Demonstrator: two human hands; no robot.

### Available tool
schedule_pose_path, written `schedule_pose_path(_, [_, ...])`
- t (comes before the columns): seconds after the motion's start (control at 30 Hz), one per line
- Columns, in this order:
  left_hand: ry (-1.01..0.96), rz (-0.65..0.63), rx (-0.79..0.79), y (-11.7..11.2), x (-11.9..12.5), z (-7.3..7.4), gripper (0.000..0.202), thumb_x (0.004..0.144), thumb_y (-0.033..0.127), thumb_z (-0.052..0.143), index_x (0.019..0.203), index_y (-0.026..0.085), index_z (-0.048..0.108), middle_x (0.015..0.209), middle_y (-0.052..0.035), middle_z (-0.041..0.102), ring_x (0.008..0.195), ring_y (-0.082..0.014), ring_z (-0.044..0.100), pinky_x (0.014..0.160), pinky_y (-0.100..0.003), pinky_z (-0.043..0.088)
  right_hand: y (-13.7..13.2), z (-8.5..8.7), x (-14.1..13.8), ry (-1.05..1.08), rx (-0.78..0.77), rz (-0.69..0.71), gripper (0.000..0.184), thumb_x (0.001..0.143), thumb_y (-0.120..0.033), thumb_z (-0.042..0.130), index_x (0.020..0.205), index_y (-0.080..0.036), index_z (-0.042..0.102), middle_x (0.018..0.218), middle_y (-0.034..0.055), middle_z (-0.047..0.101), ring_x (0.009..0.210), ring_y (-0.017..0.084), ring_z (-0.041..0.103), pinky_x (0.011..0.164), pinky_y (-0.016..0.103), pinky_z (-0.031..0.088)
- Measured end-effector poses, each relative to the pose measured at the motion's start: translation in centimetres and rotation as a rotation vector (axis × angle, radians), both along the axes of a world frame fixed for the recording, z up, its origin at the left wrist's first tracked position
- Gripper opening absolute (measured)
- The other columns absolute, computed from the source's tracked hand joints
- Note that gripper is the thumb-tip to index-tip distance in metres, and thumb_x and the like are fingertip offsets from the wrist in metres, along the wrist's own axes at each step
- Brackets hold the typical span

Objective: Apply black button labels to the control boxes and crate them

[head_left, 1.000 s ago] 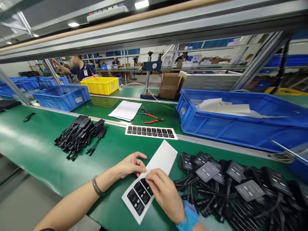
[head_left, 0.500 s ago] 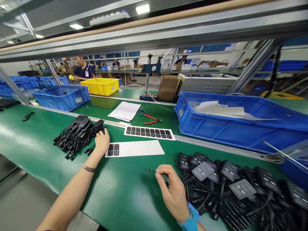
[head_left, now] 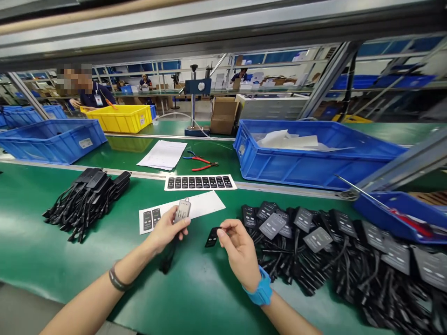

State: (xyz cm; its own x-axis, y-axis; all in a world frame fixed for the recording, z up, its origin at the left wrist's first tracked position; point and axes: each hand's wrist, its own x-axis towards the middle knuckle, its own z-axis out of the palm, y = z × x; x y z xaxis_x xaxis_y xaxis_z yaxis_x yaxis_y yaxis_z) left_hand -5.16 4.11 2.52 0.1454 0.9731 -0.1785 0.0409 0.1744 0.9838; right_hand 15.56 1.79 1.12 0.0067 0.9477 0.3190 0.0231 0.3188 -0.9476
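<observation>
My left hand [head_left: 169, 229] is closed around a small dark controller box [head_left: 183, 210], whose black cables hang below the palm. Between thumb and fingertips, my right hand [head_left: 237, 244] pinches a black label sticker [head_left: 212, 237]. The two hands are apart, the label just right of the box. Behind the left hand lies a white label sheet [head_left: 206, 203] with two black labels at its left end. A fuller label sheet [head_left: 200, 182] is farther back. Left is a pile of cabled black boxes [head_left: 91, 195]; right, a bigger pile of boxes with labels on their faces [head_left: 317, 239].
Pliers [head_left: 202, 163] and papers [head_left: 162, 154] lie behind the sheets. A blue bin [head_left: 307, 163] stands at the back right, another blue bin [head_left: 52, 142] and a yellow bin [head_left: 120, 119] at the back left. A metal beam [head_left: 209, 32] crosses overhead. Other people sit beyond.
My left hand has come away from the left pile with a controller box, toward the middle. The label in my right hand has turned its face into view. The camera view has shifted.
</observation>
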Motion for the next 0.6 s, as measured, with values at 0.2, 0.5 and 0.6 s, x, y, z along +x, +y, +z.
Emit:
schedule_pose_path(0.2, [-0.36,-0.24,-0.221,-2.7,3.0,-1.4,0.057,0.068,0.029,0.083,0.114,0.017,0.051,0.089,-0.0076,0.069,0.08,-0.0191,0.069,0.075,-0.031,0.054,0.5,0.0,0.1,0.046,-0.11,-0.011,0.022,0.085,-0.041,0.066,0.085,-0.021,0.056,0.076,-0.0003,0.056,0.06,0.012,0.051,0.051,0.023,0.044])
schedule_pose_path(0.5, [-0.423,-0.359,-0.28,-3.4,3.3,-1.1,0.061,0.074,0.025,0.08,0.125,0.017,0.046,0.097,-0.0128,0.071,0.093,-0.0254,0.071,0.085,-0.038,0.053,0.6,-0.1,-0.2,0.038,-0.188,-0.002,0.023,0.078,-0.038,0.072,0.08,-0.02,0.059,0.069,-0.0007,0.059,0.061,0.013,0.056,0.054,0.023,0.049])
schedule_pose_path(0.6, [-0.416,-0.374,-0.281,-3.5,3.4,-1.0,0.059,0.076,0.025,0.078,0.125,0.017,0.046,0.1,-0.0134,0.071,0.097,-0.0269,0.07,0.088,-0.04,0.053,0.5,0.0,-0.3,0.025,-0.203,0.005,0.021,0.078,-0.037,0.071,0.079,-0.02,0.059,0.066,-0.0012,0.058,0.059,0.012,0.055,0.051,0.023,0.048])
